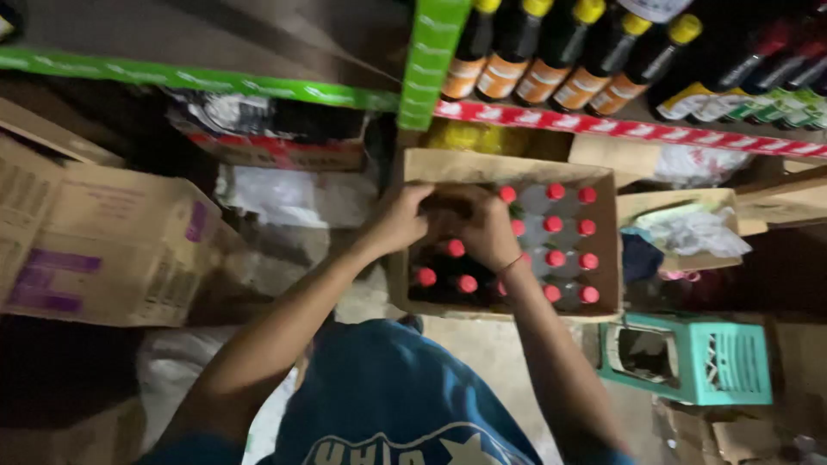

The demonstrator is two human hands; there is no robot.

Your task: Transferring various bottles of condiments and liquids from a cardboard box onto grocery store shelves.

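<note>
Head view is showing both hands working inside an open carton (pixel 603 250) of red-capped bottles (pixel 554 226) standing on the floor below a shelf. The left hand (pixel 399 222) and right hand (pixel 482 226) are meeting at the carton's rear left corner, over the darker bottles. Fingers of both hands are curling closed, but motion blur is hiding what they are gripping; I cannot tell whether it is a bottle neck or the carton flap.

Judgement on technique: bottles here are packing tightly, so gripping one by the neck just under the cap and drawing it straight up is keeping neighbours from tipping; the second hand is best steadying the carton wall.

Packages and signs:
- A green price strip (pixel 198 79) is running along the upper left shelf edge, with a green upright (pixel 435 52) beside it.
- A red price strip (pixel 620 127) is running along the right shelf edge, under dark bottles with yellow caps and orange labels (pixel 543 82).
- Further right, dark bottles with green and white labels (pixel 775 99) are standing in a row.
- A plain brown box with purple markings (pixel 103 250) is sitting at left on the floor.
- A teal crate (pixel 715 357) is lying at lower right.
</note>
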